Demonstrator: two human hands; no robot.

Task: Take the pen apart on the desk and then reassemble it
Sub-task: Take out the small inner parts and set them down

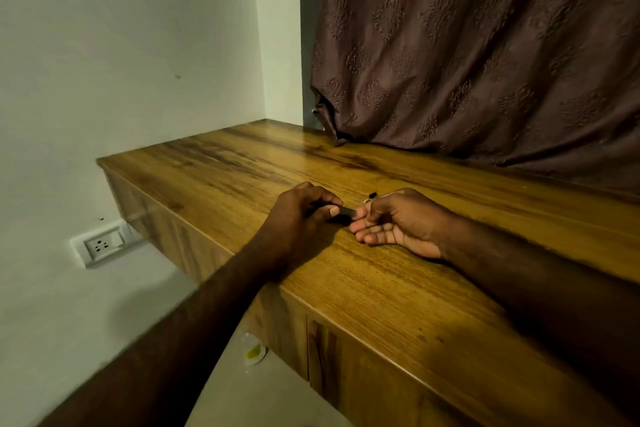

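Both hands rest low on the wooden bench (398, 291), close together near its front edge. The left hand (298, 218) curls knuckles-up, its grip clamped on the black pen (344, 213), with the thumb pressed along the top of the barrel. Only a short dark stretch of the pen shows between the two hands. The right hand (398, 222) lies palm-up with its wrist on the bench; its thumb and forefinger are pinched together at the pen's right end, though whether they truly clamp the pen or a loose part of it I cannot tell. Just behind the right hand's knuckles, a small black piece (372, 195) lies on the bench. A brown patterned curtain (485, 55) hangs down to the bench's far edge. On the white wall below and left of the bench sits a wall socket (101, 246)
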